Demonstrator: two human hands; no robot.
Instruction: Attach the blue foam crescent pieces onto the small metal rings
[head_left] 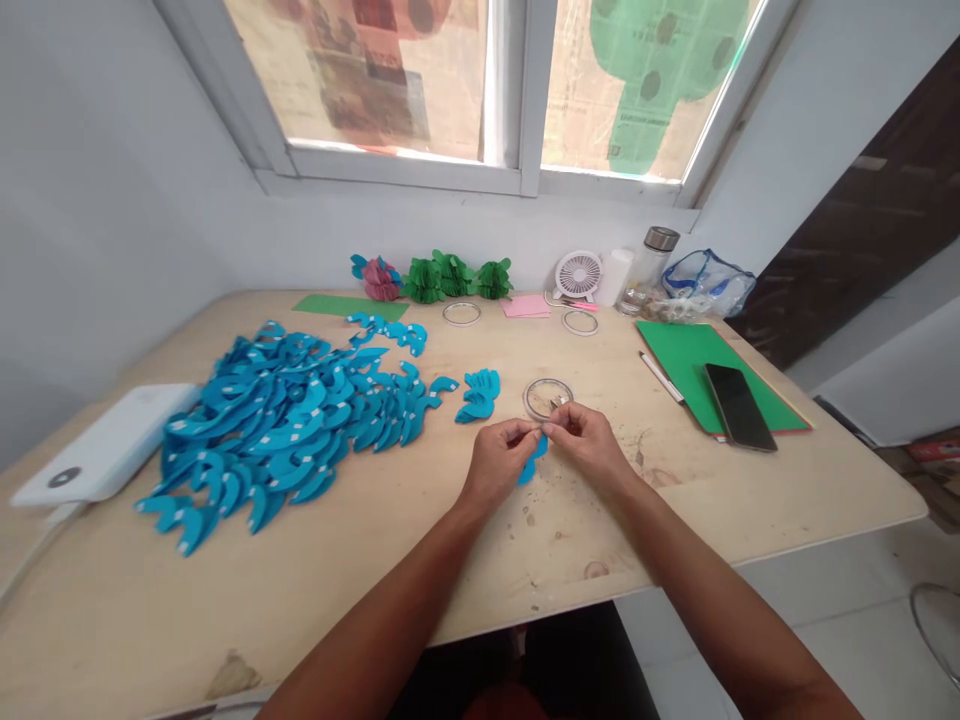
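My left hand (504, 455) and my right hand (583, 437) meet over the middle of the table, fingertips pinched close together. Between them a blue paper piece (531, 466) hangs down, its upper end hidden by the fingers. Just beyond the hands lies a roll of tape (537, 385), with a small metal bit beside the right fingers. To the left of the hands sits a small blue folded paper bundle (478, 395). Farther left spreads a large heap of curved blue paper pieces (292, 405) bearing small white squares.
A white power bank (112, 440) with a cable lies at the left. Green paper flowers (452, 275), a small fan (578, 275) and a glass bottle (646, 270) line the wall. A phone (739, 405) rests on green sheets (686, 365) at right, beside a pen (661, 377).
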